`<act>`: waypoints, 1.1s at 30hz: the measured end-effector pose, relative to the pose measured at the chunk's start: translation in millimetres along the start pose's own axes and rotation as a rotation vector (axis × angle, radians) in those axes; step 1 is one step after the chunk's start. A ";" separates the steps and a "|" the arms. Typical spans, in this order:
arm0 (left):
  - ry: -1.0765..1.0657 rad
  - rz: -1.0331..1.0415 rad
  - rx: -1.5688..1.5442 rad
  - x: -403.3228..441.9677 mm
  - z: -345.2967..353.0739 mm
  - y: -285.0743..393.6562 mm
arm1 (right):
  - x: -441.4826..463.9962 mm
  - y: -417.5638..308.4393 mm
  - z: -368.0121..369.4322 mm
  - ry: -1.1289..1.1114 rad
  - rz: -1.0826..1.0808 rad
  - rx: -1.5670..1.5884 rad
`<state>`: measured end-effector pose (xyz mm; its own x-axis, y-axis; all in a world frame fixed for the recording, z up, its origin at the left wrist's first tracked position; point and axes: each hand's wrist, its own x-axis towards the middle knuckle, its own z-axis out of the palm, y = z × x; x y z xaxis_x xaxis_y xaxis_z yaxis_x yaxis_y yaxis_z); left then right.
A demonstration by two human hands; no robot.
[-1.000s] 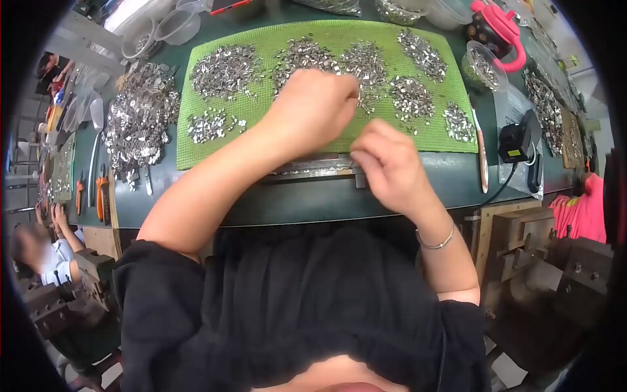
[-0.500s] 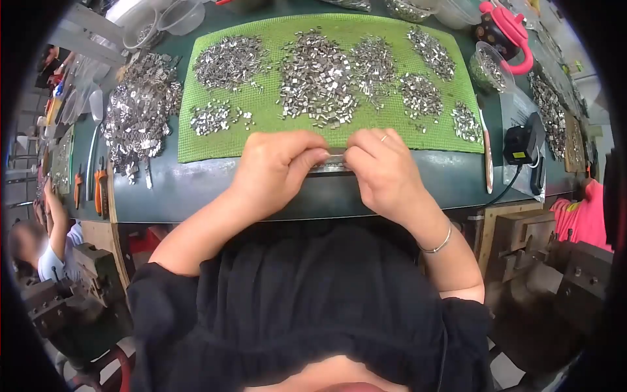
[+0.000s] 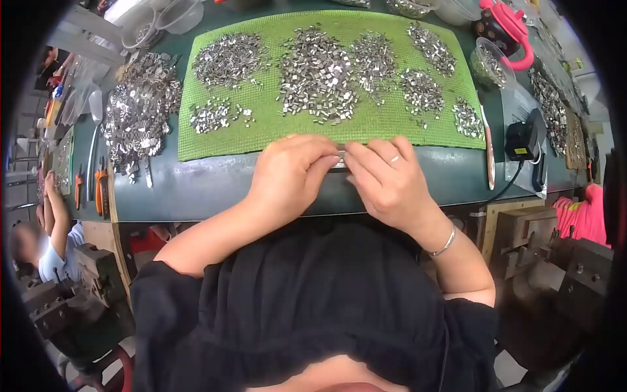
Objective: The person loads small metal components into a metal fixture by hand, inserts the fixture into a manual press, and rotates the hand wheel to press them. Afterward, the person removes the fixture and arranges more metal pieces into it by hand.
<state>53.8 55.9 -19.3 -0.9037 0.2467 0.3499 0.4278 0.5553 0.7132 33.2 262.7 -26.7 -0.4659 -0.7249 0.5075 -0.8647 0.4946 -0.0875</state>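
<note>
A short, narrow metal strip [image 3: 340, 159] shows between my fingertips, close to the front edge of the green textured mat [image 3: 274, 130]. My left hand [image 3: 285, 175] pinches its left end between thumb and fingers. On the other side, my right hand [image 3: 390, 186] is closed around the strip's right end, with a ring on one finger. Most of the strip is hidden by the fingers. Beyond my hands, a large heap of small metal pieces [image 3: 317, 78] lies on the mat, with several smaller heaps around it.
Left of the mat lies a big metal heap [image 3: 137, 108], with orange-handled pliers [image 3: 100, 189] nearer me. To the right are a white-handled tool [image 3: 488, 153], a black adapter [image 3: 522, 140], a plastic tub [image 3: 490, 65] and a pink-handled pot [image 3: 509, 29]. Another person [image 3: 55, 245] sits at left.
Both hands have shifted slightly and my fingers have changed their grip. The right fingers have spread upward a little, and less of the strip shows below the fingertips.
</note>
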 end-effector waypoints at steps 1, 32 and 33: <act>-0.001 0.012 0.024 -0.3 1.2 0.2 | -4.1 -2.1 -1.9 -0.016 0.036 0.029; -0.035 0.016 0.006 -0.6 2.4 -4.5 | 12.9 206.5 0.6 0.077 0.694 -0.106; -0.042 0.028 0.040 -0.6 1.7 -4.3 | 13.0 205.8 -0.9 0.107 0.712 -0.083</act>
<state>52.5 54.7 -23.6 -0.8916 0.2955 0.3432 0.4529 0.5784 0.6785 -150.6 355.4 -37.4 -0.8862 -0.1645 0.4331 -0.3392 0.8671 -0.3647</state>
